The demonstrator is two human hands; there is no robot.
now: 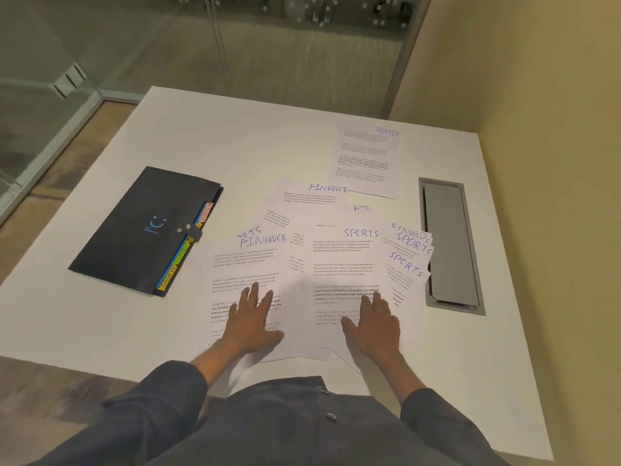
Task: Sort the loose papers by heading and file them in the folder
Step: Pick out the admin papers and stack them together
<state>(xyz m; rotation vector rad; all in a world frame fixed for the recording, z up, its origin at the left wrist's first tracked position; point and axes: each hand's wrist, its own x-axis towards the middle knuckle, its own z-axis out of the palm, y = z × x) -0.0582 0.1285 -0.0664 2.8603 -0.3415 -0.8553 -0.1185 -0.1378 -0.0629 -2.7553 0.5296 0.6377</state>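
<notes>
- A white table (100, 317) is carrying everything, with a grey hatch (450, 245) sitting sunk into its right side.
- A dark folder (141, 227) is lying closed on the left of the table, well apart from the hands; coloured tabs (183, 255) are sticking out along its right edge, one reading SPORTS, another ADMIN, so its dividers are showing but what is filed inside is hidden.
- Loose papers (336, 264) are lying fanned and overlapping at the near middle, showing the headings FINANCE and SPORTS several times.
- One ADMIN sheet (368, 159) is lying apart at the far right.
- The left hand (252, 319) is resting flat on a FINANCE sheet (245, 270), fingers straight and spread, gripping nothing.
- The right hand (374, 322) is pressing flat on a SPORTS sheet (346, 264), fingers straight, gripping nothing.
</notes>
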